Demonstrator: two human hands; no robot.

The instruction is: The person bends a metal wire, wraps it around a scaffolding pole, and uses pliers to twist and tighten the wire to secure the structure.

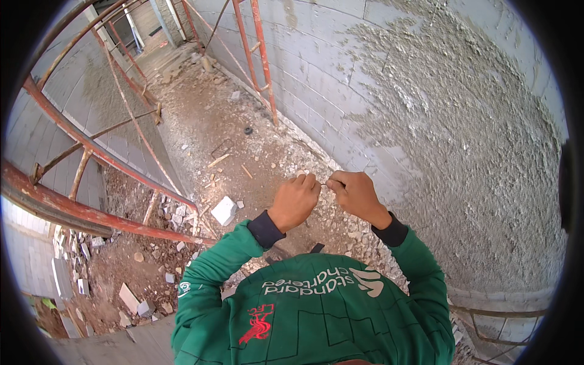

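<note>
Both my hands are raised in front of my chest, close together, above the rubble-strewn ground. My left hand (295,201) is closed, its fingers curled and pressed together. Just to its right, my right hand (358,196) is closed too, thumb and forefinger pinched toward the left hand. Something tiny and pale seems to lie between the fingertips, too small to name. Green sleeves with dark cuffs cover both forearms. On the right rises a grey block wall (316,91), partly coated with rough wet-looking mortar (462,152).
Red scaffold tubes (109,159) curve across the left side, and a red upright frame (263,61) stands against the wall ahead. A white block piece (224,210), wood scraps (219,160) and broken stones litter the dirt path. Another block wall (79,103) runs along the left.
</note>
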